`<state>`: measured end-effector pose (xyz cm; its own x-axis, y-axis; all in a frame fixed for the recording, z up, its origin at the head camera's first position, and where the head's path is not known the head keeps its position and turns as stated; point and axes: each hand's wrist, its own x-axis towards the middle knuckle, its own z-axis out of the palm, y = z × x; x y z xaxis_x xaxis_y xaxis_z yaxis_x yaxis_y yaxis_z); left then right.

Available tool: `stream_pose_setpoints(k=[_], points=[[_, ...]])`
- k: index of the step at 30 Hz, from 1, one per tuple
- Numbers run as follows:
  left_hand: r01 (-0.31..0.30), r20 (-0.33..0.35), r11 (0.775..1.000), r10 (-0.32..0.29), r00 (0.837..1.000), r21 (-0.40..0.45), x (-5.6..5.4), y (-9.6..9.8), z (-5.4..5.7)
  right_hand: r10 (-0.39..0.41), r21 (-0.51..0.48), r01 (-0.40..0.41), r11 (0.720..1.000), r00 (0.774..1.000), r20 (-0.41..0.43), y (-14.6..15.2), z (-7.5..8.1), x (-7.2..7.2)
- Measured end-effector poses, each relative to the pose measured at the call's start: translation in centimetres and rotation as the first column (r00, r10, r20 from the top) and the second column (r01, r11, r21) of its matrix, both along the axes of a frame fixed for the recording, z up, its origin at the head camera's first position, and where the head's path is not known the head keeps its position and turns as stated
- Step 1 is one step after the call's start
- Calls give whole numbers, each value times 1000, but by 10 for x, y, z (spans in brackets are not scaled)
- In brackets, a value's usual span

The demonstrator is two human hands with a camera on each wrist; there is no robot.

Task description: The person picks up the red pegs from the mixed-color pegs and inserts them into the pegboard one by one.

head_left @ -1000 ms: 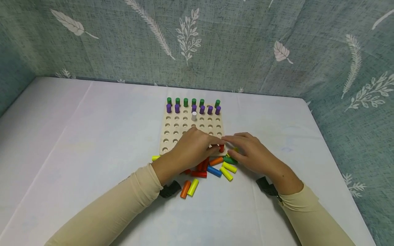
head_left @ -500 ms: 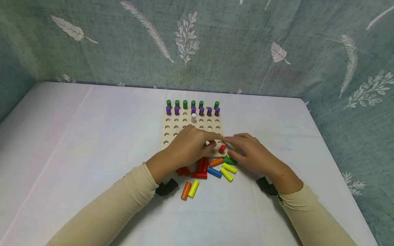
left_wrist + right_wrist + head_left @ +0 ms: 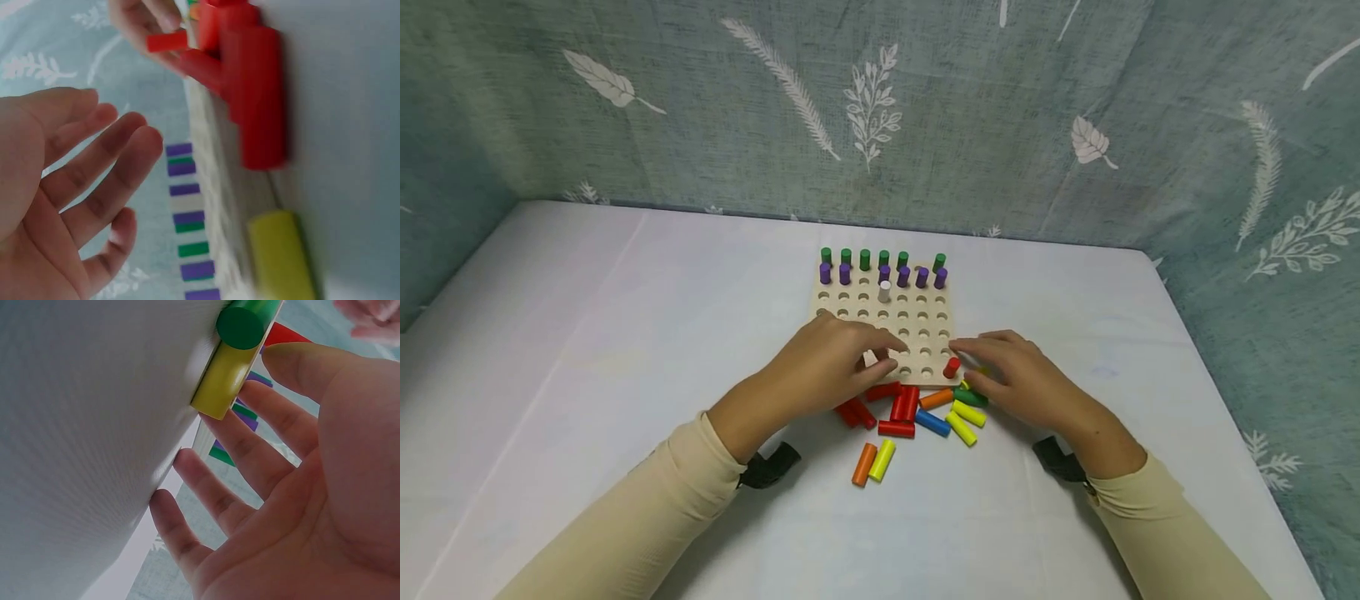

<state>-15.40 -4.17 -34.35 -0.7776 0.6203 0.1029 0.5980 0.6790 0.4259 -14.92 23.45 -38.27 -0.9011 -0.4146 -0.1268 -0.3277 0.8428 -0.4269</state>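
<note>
A wooden pegboard (image 3: 930, 342) lies flat on the white table. In its near right corner stands a red peg (image 3: 951, 367), slightly tilted. My right hand (image 3: 1018, 375) rests beside that corner, fingers relaxed and holding nothing; in the right wrist view its fingertips are close to a yellow peg (image 3: 222, 381) and a green peg (image 3: 242, 326). Over the board's near left part hovers my left hand (image 3: 812, 362), hiding some holes. The left wrist view shows its fingers spread and loosely bent, apart from the loose red pegs (image 3: 262, 100).
Green pegs (image 3: 865, 260) and purple pegs (image 3: 903, 277) fill most of the two far rows, with a white peg (image 3: 884, 292) just in front. Loose pegs lie before the board, including a blue peg (image 3: 932, 422), an orange peg (image 3: 864, 464) and a yellow peg (image 3: 882, 460).
My left hand was at the red peg in the corner; it has let go and drawn back to the left. My right hand has stayed at the board's right edge.
</note>
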Motion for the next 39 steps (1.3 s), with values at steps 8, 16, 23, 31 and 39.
stream_pose_setpoints(k=[8,16,23,31,39], points=[[22,-23,998,-24,999,-57,-3,1,-14,-12,1,12,1000,1000,10,1,0,-1],[49,-15,994,-51,999,-98,-2,4,-21,-18,-7,18,1000,1000,15,0,3,-2],[61,-26,989,-65,998,-137,-1,7,-25,-17,-14,17,1000,1000,26,1,1,-2],[64,-36,985,-71,997,-162,0,8,-27,-26,-4,26,1000,999,33,2,0,-1],[54,-16,985,-57,998,-163,0,8,-27,-25,-12,26,1000,999,39,1,1,-1]])
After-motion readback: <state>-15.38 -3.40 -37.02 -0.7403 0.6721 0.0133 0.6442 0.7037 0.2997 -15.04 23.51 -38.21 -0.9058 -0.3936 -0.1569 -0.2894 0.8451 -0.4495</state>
